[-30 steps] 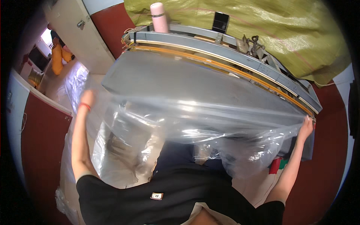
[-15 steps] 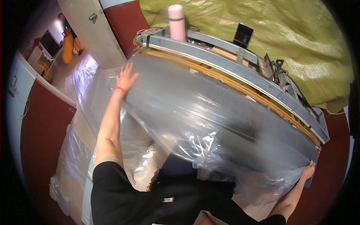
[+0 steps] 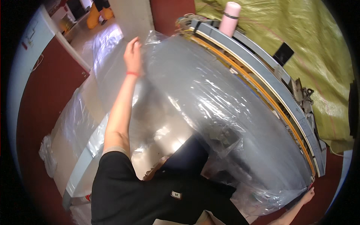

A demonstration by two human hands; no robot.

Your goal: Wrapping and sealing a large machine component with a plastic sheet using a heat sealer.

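A wide sheet of clear plastic film [image 3: 210, 93] lies over a grey machine table and sags toward my body. My left hand [image 3: 133, 58], with a red band at the wrist, is raised at the film's far left part. Its fingers are stretched up and slightly bent, and I see nothing plainly held in them. Down at the right front corner of the machine, my right hand [image 3: 309, 195] is closed on the film's edge, its fingers partly hidden.
Along the machine's back runs a grey metal rail [image 3: 258, 62] beside an orange strip [image 3: 251, 77]. A pink bottle [image 3: 229, 20] and a dark phone [image 3: 283, 54] stand there, before a yellow-green tarp [image 3: 315, 41]. More film [image 3: 75, 123] hangs at left, near a dark red wall [image 3: 41, 101].
The view has turned, so the machine appears more slanted. My left hand has lifted from lying flat on the film to an upright pose. My right hand stays at the corner.
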